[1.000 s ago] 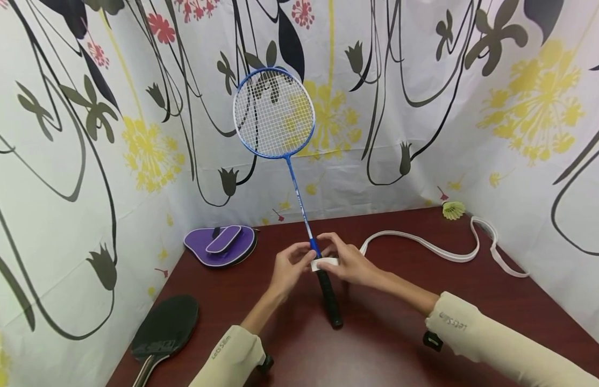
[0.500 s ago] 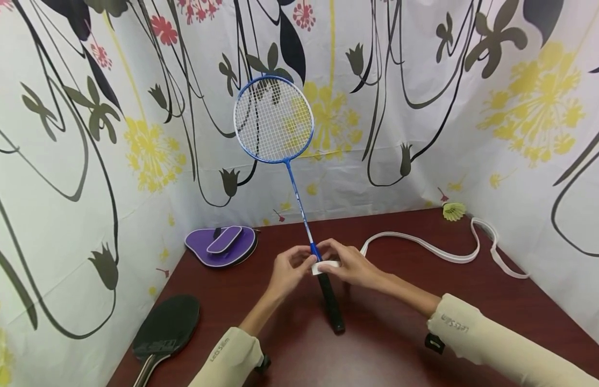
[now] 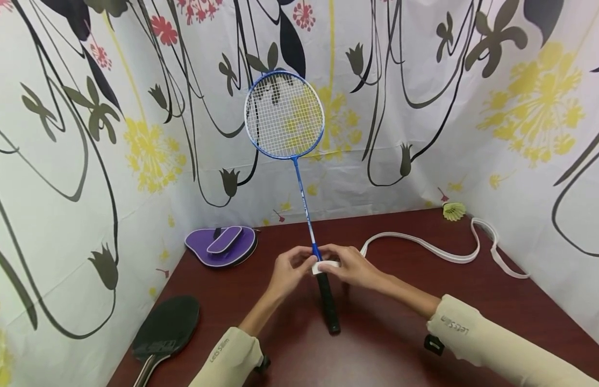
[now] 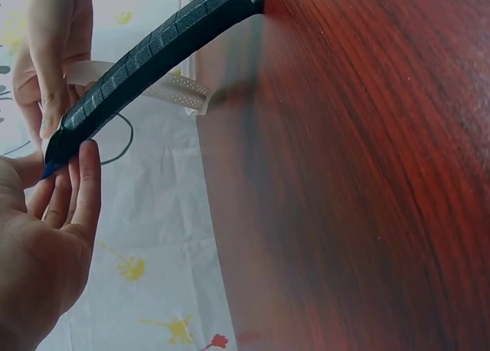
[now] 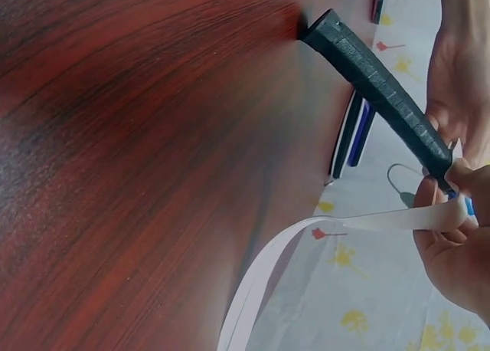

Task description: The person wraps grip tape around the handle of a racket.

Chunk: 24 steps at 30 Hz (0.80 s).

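A blue and white badminton racket (image 3: 304, 207) stands tilted, head up, its black handle (image 3: 327, 303) pointing down toward the table. My left hand (image 3: 290, 271) pinches it where the handle meets the blue cone. From the other side my right hand (image 3: 350, 267) holds a white grip tape (image 5: 383, 219) between thumb and fingers, against the handle's top. One short piece of the tape lies across the front of the racket; the long part trails behind the right hand over the table. Fingers behind the racket are partly hidden in the head view.
A purple paddle case (image 3: 222, 247) lies at the back left of the dark red table (image 3: 377, 333). A black table tennis paddle (image 3: 166, 328) rests at the left edge. In the back right corner is a yellow shuttlecock (image 3: 453, 210). Flowered cloth (image 3: 415, 107) hangs around three sides.
The racket head has swung a little to the right, and the handle's lower end has shifted slightly left. Both hands have stayed at the top of the handle.
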{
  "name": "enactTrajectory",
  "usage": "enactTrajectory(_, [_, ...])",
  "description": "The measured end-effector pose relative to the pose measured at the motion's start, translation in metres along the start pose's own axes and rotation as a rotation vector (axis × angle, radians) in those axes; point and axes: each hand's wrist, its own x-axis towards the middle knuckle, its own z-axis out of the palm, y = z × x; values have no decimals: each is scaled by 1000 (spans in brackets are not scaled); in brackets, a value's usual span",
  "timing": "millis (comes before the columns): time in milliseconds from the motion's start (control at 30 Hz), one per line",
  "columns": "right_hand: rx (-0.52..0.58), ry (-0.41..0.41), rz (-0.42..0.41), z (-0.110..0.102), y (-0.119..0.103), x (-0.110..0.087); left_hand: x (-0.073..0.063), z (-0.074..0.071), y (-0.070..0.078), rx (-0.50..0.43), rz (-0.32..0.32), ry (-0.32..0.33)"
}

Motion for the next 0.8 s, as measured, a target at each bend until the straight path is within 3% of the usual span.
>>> enactTrajectory(300, [15, 15, 49, 7, -3, 2, -2, -1, -1, 54, 30, 45])
enactTrajectory(500, [-31, 56, -27, 10, -4, -2, -4, 0, 0, 70, 9, 45])
enactTrajectory(633, [-30, 59, -20, 10, -4, -3, -5, 0, -1, 58, 16, 26])
enactTrajectory(800, [-55, 56, 19, 10, -5, -2, -8, -5, -2, 7, 10, -56])
